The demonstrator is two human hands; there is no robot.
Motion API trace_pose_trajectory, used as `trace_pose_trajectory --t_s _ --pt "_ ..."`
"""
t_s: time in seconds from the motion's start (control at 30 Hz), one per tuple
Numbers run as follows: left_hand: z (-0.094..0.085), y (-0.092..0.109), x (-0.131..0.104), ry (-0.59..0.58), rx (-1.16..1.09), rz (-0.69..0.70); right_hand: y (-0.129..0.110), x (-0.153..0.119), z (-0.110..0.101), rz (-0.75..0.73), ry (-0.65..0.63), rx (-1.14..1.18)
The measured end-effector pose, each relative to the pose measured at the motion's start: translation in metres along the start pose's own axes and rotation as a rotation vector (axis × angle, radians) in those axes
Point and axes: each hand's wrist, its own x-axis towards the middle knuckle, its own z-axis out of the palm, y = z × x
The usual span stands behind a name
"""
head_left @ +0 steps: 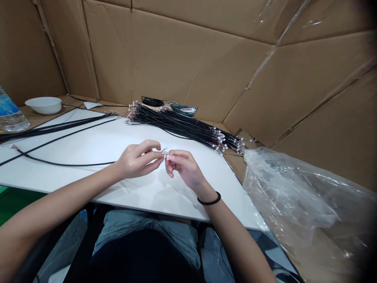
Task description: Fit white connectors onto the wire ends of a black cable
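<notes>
Above the white board [141, 188], my left hand [140, 159] pinches the wire end of a black cable [67, 164], which runs out to the left beneath that hand. My right hand [185, 165] is closed at the fingertips on a small white connector [166, 155], touching the wire end. The fingertips of both hands nearly meet. Thin wires stick up between them, too small to make out singly. A dark band circles my right wrist.
A large bundle of black cables [182, 125] with white connectors lies behind my hands. More cables [59, 127] lie left. A white bowl [44, 105] and water bottle [11, 112] stand far left, clear plastic bags [288, 188] right. Cardboard walls [182, 51] rise behind.
</notes>
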Motion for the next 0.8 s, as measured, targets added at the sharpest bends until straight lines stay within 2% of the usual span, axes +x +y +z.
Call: trace_pose_trajectory --t_s 0.27,0.8 --pt "-0.0006 0.0004 0.0024 -0.039 0.023 0.026 0.0017 0.0003 -0.0006 0.011 -0.024 -0.007" --pt "0.0006 -0.0003 -0.0019 -0.038 0.021 0.093 0.0030 -0.0005 -0.0023 0.027 -0.076 -0.044"
